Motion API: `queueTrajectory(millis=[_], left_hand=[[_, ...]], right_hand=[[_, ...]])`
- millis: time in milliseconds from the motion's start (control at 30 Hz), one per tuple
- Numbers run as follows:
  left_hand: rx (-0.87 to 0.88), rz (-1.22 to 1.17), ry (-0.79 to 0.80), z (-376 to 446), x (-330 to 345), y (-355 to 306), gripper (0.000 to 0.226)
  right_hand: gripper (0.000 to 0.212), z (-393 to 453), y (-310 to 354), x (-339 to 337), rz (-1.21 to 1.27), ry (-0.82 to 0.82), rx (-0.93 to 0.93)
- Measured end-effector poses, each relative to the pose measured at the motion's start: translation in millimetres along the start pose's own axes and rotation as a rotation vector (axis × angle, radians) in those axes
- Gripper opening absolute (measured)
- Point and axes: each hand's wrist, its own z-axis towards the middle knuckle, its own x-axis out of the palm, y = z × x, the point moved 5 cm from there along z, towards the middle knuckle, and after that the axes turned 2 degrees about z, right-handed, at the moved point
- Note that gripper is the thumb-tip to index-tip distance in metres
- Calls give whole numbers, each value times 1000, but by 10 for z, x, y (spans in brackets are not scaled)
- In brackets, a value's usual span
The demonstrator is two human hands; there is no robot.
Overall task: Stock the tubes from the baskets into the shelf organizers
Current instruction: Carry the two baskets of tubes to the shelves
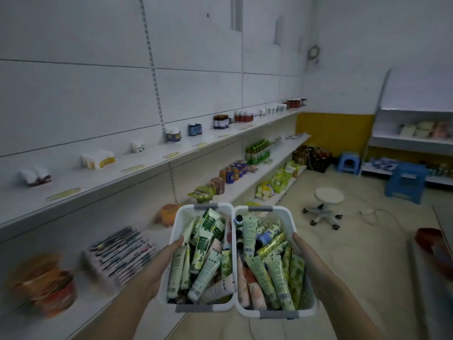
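Observation:
I carry two white baskets side by side at chest height. The left basket [181, 213] is heaped with green and white tubes [203, 244]. My left hand [163, 260] grips its outer wall, thumb along the rim. The right basket [285, 214] holds green, pink and gold tubes [273, 268]. My right hand [309, 256] grips that basket's outer wall in the same way. The fingers under both baskets are hidden. No shelf organizer can be made out in this blurred view.
Long white wall shelves [152, 163] run along the left with bottles, jars and packets. A white swivel stool [324, 204] stands on the floor ahead. Two blue stools [405, 182] sit beyond, by a second shelf unit [411, 141] at the far right.

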Motion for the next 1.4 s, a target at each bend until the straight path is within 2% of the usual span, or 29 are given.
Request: queueTrajectory(millis=[167,300,500,600,833,933,967,1233,1400], left_hand=[[-31,16,95,1292,508,-570,62],[-21,18,127,2187,902,-1002,53],[18,30,198,3782,1438,-1498,55],[30,17,245,4573,1735,-1766,48],[-4,60,353,6172,2480,-2568,44],[-24,67,412,6756,2809,-2822,63],[-33,70,420,6944,2926,-2880,67],[30,112,402,8128,4141,-3311,41],[-18,39,350,9005,5154,-3462,46]], right_hand=[[58,929,563,-545,4,-85,-12],[55,1659,981,-871,-9,-131,-43],[55,2887,1429,-1368,-31,-256,-56],[52,3547,1630,-1629,-27,-338,-91],[57,4804,2216,-2165,0,-456,-63],[54,5226,2474,-2489,21,-503,-91],[54,5372,2557,-2601,29,-513,-94],[54,6695,2971,-3874,10,-549,-86],[51,7678,3369,-4920,30,-464,-59]])
